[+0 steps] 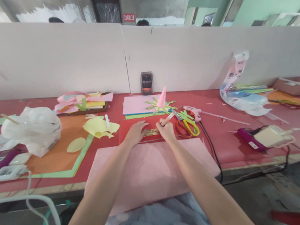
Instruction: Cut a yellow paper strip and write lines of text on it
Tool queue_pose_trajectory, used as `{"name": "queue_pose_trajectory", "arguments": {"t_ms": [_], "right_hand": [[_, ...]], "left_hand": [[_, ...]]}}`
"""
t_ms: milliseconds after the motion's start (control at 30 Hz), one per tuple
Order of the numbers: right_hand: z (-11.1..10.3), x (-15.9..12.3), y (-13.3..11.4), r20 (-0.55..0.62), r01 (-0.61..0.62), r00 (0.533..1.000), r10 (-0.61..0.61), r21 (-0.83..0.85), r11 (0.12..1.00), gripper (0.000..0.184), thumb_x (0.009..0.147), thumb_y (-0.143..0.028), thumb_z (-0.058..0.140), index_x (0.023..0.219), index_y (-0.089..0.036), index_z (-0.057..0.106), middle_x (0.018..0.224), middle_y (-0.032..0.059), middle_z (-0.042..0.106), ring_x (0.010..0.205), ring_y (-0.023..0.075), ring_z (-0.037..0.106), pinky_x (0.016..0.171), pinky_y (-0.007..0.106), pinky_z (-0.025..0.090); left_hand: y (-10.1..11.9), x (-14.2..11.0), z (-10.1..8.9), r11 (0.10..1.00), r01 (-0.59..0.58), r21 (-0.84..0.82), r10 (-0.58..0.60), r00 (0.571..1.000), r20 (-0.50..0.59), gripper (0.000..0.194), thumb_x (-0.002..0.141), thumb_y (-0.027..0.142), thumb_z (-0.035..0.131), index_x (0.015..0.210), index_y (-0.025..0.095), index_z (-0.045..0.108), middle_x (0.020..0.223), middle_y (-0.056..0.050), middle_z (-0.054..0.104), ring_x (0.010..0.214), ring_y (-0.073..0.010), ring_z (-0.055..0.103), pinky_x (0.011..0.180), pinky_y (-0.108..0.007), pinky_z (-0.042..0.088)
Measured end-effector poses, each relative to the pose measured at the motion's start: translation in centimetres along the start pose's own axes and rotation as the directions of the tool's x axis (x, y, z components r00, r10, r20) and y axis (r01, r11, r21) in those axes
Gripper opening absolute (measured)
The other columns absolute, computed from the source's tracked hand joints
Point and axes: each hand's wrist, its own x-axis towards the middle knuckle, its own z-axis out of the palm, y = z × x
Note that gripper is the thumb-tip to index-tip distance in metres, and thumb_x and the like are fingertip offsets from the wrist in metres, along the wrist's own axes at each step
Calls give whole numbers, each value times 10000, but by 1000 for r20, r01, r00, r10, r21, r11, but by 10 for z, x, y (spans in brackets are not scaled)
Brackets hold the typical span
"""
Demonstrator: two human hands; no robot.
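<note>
My left hand [135, 133] lies with its fingers spread on a red sheet of paper [154, 120], left of a yellowish printed patch [152, 132]. In my right hand [166, 130] a pale pen [168, 119] is pinched, its tip end near the red sheet, right of the patch. The exact tip is hidden by my fingers. Right beside that hand lie scissors [191, 127] with red and yellow handles. Behind the sheet, a pink paper cone [161, 99] with green paper strips [152, 105] around its base rests on stacked coloured paper [133, 105].
A pink glue gun [193, 111] with a black cord lies to the right. A phone [147, 82] leans on the white partition [181, 56]. Orange paper [57, 155] and a white plastic bag [32, 129] are left; power strips [252, 139] sit on both sides.
</note>
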Motion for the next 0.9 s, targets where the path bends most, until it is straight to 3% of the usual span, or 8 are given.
{"name": "queue_pose_trajectory", "arguments": {"t_ms": [233, 467, 900], "right_hand": [[-3, -2, -6, -49, -29, 998, 30, 13, 999, 255, 740, -292, 437, 536, -215, 305, 400, -67, 455, 457, 121, 590, 443, 162, 366], [-2, -3, -4, -30, -22, 999, 24, 71, 997, 270, 751, -334, 450, 548, -217, 316, 428, -65, 477, 455, 126, 605, 431, 162, 378], [-4, -3, -8, -29, -29, 999, 30, 32, 999, 271, 752, -329, 436, 548, -220, 296, 440, -60, 463, 452, 122, 583, 427, 169, 351]], "left_hand": [[0, 0, 0, 1000, 0, -3, 0, 1000, -1, 383, 859, 272, 424, 1227, 218, 515, 1355, -47, 462, 1267, -189, 383, 1069, -357, 278], [-1, 1, 1, 1000, -6, 5, 6, 1000, 1, 383, 862, 278, 418, 1228, 217, 511, 1347, -48, 470, 1268, -184, 380, 1071, -351, 272], [2, 0, -1, 1000, -9, 1, 9, 1000, 7, 386, 865, 276, 415, 1233, 207, 510, 1352, -54, 463, 1265, -186, 385, 1071, -344, 272]]}}
